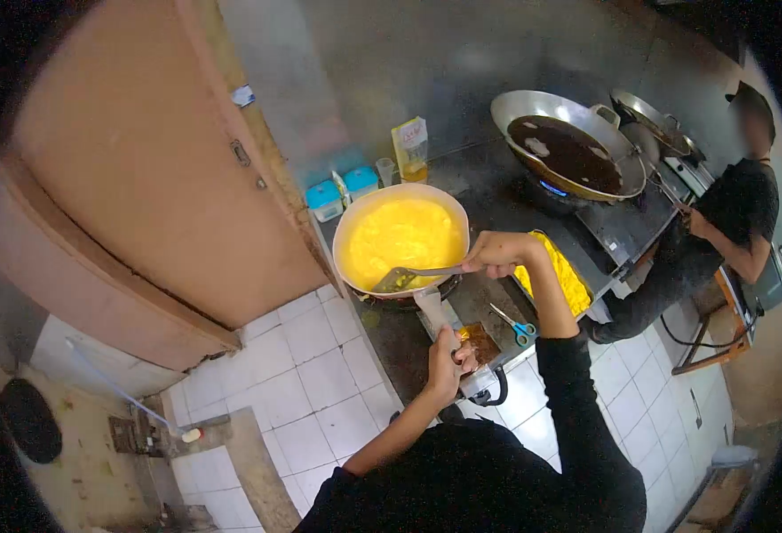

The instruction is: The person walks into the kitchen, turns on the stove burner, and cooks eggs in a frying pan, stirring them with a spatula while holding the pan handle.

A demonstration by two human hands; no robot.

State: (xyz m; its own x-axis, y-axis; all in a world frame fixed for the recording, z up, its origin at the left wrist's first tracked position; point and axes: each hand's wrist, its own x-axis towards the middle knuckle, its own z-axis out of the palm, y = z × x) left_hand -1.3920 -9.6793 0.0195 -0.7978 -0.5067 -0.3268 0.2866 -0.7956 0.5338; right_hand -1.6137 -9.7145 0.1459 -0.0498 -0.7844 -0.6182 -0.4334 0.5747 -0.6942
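Note:
A wide pan (pixel 344 233) full of yellow, egg-like food (pixel 404 231) stands on a burner on the dark counter. My left hand (pixel 449 362) is wrapped round the pan's pale handle (pixel 435 309), on the near side. My right hand (pixel 501 254) grips a spatula (pixel 422 272) above the pan's right rim; its slotted head rests in the yellow food near the front left edge. Blue scissors (pixel 522 332) and a small brown packet (pixel 481 346) lie on the counter right of my left hand.
Behind the pan are blue-lidded containers (pixel 324 197) and a yellow-white pouch (pixel 411 149). A tray of yellow food (pixel 561 280) lies to the right. Farther back, a large wok of dark oil (pixel 568 151) sits over a lit flame. A person (pixel 728 213) in black works at the right.

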